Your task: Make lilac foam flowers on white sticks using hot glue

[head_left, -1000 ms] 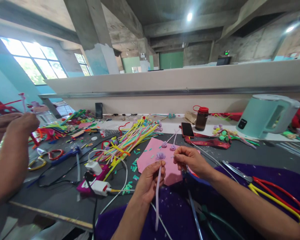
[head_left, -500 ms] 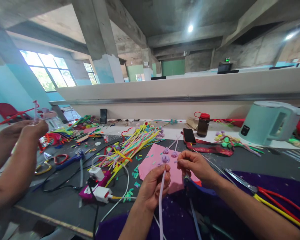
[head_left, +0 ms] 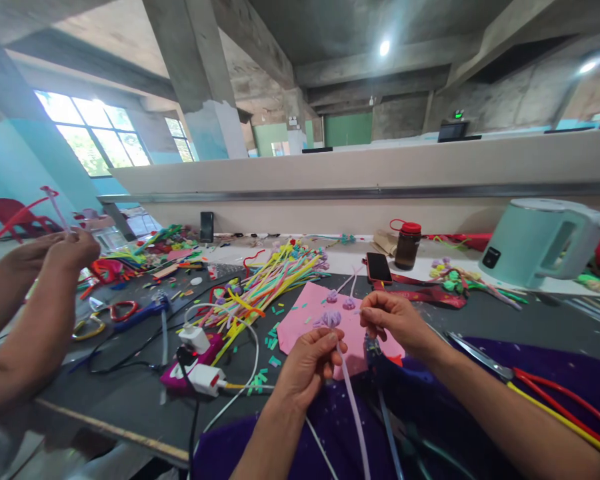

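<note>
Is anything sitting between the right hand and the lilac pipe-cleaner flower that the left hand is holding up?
Nothing visible. The left hand pinches the lilac pipe-cleaner flower by its stem, and the right hand is just beside the bloom with only open air between them. The pink foam sheet lies flat on the table behind them.

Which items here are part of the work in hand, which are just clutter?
In hand:
left hand
right hand
lilac pipe-cleaner flower

Lying about:
pink sheet
pipe-cleaner pile
phone
bottle
kettle
scissors
charger
</note>
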Tool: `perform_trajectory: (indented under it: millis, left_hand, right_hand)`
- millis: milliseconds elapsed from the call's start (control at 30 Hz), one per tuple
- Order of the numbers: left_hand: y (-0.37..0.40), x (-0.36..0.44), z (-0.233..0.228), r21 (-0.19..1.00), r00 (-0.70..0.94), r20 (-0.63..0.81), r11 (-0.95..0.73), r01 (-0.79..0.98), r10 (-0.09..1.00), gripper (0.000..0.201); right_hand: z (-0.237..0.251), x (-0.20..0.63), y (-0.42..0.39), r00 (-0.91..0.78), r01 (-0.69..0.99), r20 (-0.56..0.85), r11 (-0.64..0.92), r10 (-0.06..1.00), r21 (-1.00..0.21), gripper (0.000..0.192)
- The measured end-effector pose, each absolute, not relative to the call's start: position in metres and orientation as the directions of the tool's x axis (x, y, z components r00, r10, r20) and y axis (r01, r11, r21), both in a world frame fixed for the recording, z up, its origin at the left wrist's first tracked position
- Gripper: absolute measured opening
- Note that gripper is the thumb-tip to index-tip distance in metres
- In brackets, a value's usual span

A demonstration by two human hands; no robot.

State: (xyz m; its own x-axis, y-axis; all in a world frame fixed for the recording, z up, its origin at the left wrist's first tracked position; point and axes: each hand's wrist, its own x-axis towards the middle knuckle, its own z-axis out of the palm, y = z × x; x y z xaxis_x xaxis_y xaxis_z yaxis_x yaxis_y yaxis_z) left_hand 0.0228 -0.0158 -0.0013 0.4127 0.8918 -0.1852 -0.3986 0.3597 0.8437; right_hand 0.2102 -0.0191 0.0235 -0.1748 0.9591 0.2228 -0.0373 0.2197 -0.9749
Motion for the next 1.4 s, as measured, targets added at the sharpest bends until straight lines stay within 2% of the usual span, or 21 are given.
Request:
perform_trajectory:
  millis: [400, 633, 767, 1400]
  left_hand:
    - [-0.013, 0.025, -0.009, 0.871, 0.383, -0.186, 0.332, -0.362, 0.905, 0.029]
    - [-0.017, 0.029, -0.009, 0.9, 0.289, -0.16, 0.26, -0.35, 0.944, 0.028]
    - [-0.019, 0.03, -0.009, 0.912, 0.263, -0.151, 0.237, -0.335, 0.953, 0.03]
    - [-0.019, 0.035, -0.011, 0.918, 0.291, -0.106, 0.206, -0.338, 0.951, 0.025]
  right_hand:
    - [0.024, 0.204, -0.025, -0.218, -0.034, 0.204, 0.201, 0.955, -0.979, 0.021]
    - [0.015, 0.195, -0.025, -0.321, -0.043, 0.171, 0.166, 0.932, -0.985, 0.022]
    - [0.008, 0.193, -0.023, -0.324, -0.053, 0.171, 0.163, 0.93, -0.985, 0.019]
    - [0.008, 0.189, -0.026, -0.344, 0.019, 0.192, 0.212, 0.919, -0.977, 0.015]
